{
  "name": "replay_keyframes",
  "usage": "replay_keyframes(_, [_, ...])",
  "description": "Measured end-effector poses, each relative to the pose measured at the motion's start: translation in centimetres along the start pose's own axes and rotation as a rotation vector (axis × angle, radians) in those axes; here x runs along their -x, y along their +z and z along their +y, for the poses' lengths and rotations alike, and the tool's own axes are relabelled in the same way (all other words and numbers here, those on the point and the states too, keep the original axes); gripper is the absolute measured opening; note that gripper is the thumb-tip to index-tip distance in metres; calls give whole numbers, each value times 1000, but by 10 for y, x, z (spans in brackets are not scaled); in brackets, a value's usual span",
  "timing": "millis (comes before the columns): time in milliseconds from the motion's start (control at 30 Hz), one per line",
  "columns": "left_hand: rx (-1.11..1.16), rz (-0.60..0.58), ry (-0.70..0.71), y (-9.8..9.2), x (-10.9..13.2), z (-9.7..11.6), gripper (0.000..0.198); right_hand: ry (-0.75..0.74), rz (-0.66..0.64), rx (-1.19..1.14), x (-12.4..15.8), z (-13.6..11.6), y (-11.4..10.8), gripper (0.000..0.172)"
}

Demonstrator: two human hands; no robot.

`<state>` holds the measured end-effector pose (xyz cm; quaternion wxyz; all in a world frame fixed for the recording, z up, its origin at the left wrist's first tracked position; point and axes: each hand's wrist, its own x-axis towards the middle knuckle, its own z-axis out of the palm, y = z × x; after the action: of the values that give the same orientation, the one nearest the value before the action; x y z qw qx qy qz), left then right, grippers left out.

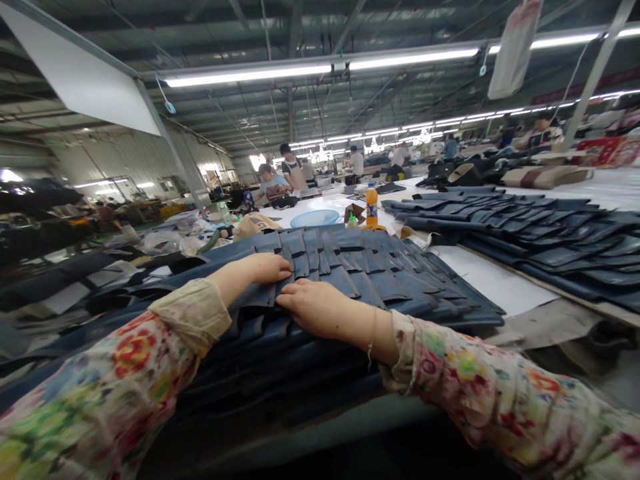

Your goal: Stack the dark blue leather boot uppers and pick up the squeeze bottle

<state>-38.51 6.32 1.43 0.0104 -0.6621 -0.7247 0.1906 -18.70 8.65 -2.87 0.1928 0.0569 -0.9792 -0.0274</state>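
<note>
A wide spread of overlapping dark blue leather-like pieces (370,273) lies on the table before me. My left hand (263,268) rests on the near left part of the spread, fingers curled onto the edge of a piece. My right hand (320,308) lies just right of it, its fingertips pressing or pinching the edge of a neighbouring piece. The two hands almost touch. Whether either hand truly grips a piece is unclear. Both arms wear floral sleeves.
A second layout of dark blue pieces (540,230) covers a board at the right. Behind the spread stand an orange bottle (371,207) and a blue plastic bowl (315,218). Dark material piles (60,280) lie at left. Several workers (293,170) stand at far tables.
</note>
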Motion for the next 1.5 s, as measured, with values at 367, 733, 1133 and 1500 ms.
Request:
replay_keyframes(367, [-94, -25, -123, 2, -1, 2, 49, 28, -55, 64, 0, -10, -8, 24])
replay_keyframes(733, [17, -30, -186, -22, 17, -7, 49, 21, -51, 73, 2, -10, -2, 21])
replay_keyframes(1133, [218, -199, -357, 6, 88, -16, 66, 72, -77, 86, 2, -14, -5, 22])
replay_keyframes(1500, [221, -97, -273, 11, 66, 0, 69, 109, 28, 124, 11, -18, 3, 17])
